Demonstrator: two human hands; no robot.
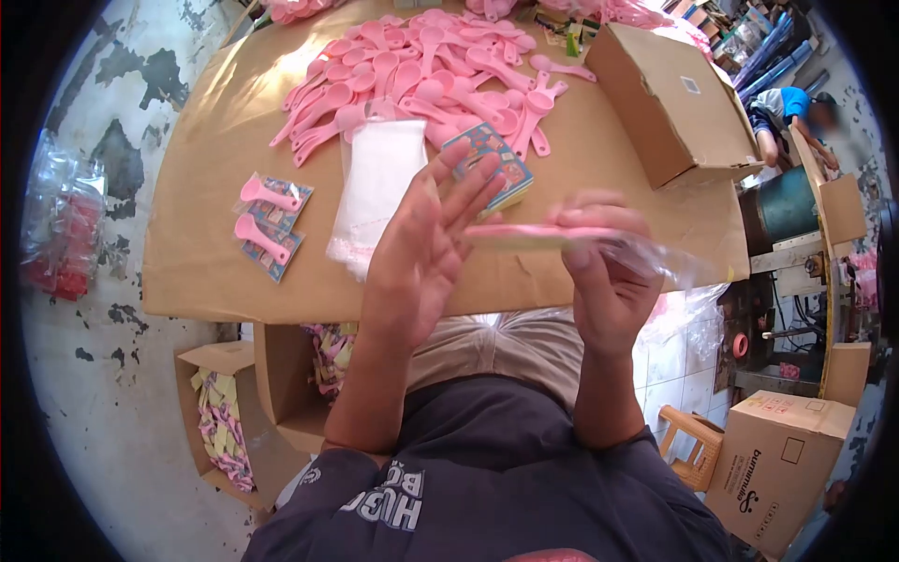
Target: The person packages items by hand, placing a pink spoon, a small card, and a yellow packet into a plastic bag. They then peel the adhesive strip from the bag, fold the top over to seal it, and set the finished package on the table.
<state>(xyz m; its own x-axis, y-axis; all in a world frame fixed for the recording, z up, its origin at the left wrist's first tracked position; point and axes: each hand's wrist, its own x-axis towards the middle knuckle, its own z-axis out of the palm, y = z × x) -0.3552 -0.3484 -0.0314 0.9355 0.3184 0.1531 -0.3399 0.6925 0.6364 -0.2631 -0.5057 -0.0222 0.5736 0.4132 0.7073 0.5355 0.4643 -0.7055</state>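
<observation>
Between my thumb and fingers, my right hand (pixel 609 276) pinches a pink spoon pack (pixel 524 231) seen edge-on, with loose clear plastic trailing to the right. Its left end reaches the palm side of my left hand (pixel 421 225), which is raised with its fingers stretched out. Below that hand lies a stack of clear plastic bags (pixel 382 169), white where they overlap. A stack of blue printed cards (pixel 492 159) sits just beyond the fingers. Further back spreads a big heap of pink spoons (pixel 431 80). Two bagged spoons on cards (pixel 272 225) rest at the left.
A cardboard box (pixel 674 103) stands at the table's back right. Open boxes (pixel 220 361) with packed strips are on the floor at left. A plastic stool (pixel 691 448) and a printed carton (pixel 782 468) are at lower right. Another person (pixel 796 108) bends at far right.
</observation>
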